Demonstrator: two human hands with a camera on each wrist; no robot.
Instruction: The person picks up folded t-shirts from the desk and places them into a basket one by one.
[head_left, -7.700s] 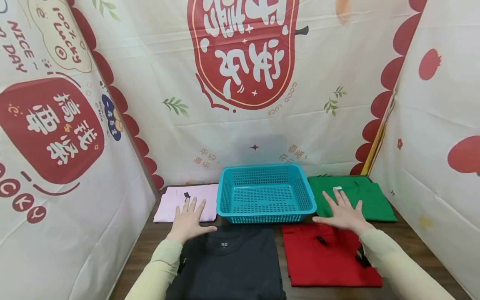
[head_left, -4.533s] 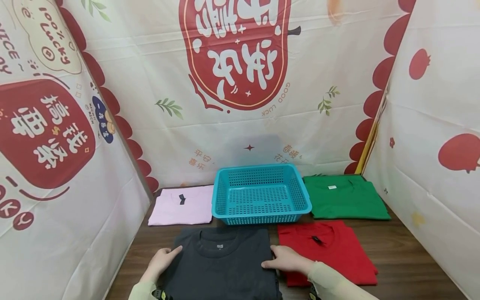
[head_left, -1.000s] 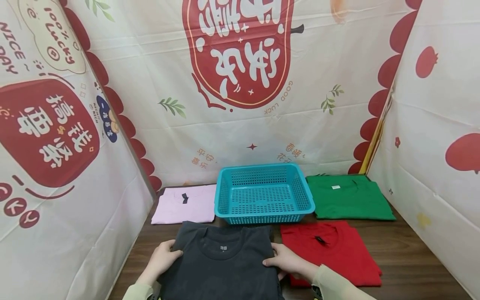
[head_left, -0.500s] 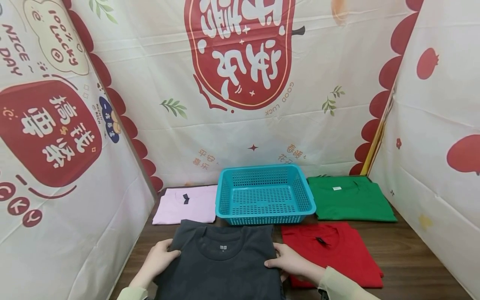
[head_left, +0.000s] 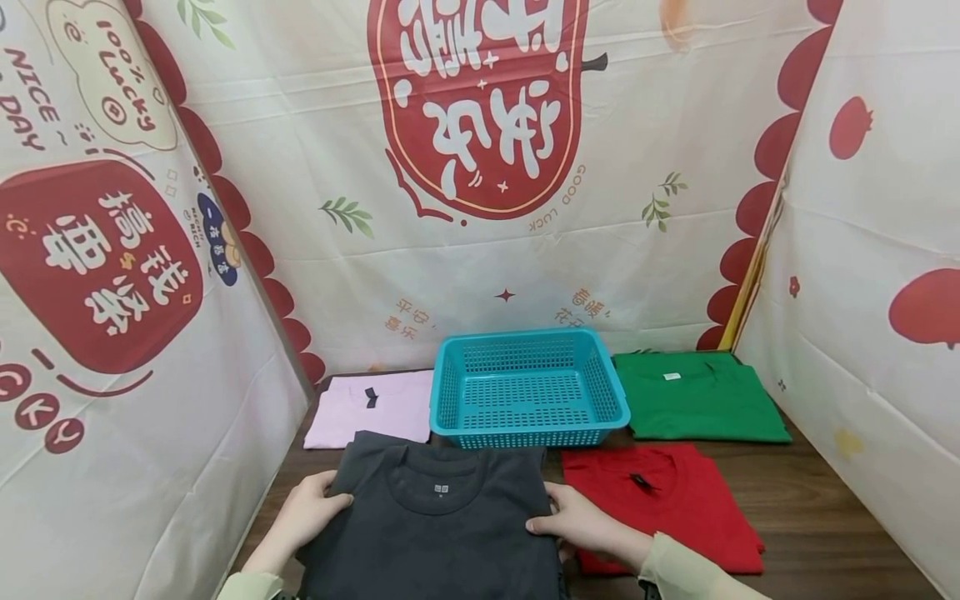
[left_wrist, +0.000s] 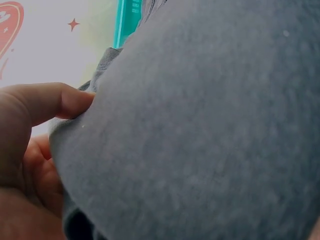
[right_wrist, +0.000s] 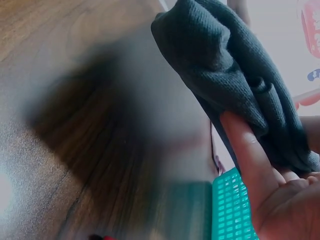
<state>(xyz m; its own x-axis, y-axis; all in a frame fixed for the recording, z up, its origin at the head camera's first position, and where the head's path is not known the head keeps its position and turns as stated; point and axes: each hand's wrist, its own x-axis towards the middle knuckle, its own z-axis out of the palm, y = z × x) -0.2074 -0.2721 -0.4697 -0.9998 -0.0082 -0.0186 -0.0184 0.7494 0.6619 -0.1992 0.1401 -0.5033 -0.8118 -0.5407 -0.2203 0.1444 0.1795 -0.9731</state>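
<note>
A folded dark grey T-shirt with a small white neck label spans the space between both hands at the front. My left hand grips its left side, thumb on top and fingers underneath. On the opposite side my right hand holds the shirt the same way. In the right wrist view the T-shirt is lifted off the table, its folded layers showing at the edge, with fingers supporting it from below. The left wrist view shows the thumb pressing the grey cloth.
Behind the shirt stands a blue-green plastic basket with nothing in it. A folded pink shirt lies left of it, a folded green shirt right. A folded red shirt lies beside my right hand. Printed cloth walls surround the wooden table.
From spread over the table, both hands have come down to the grey T-shirt's sides and taken hold of it. Over the last second the shirt has risen and its left side has shifted left.
</note>
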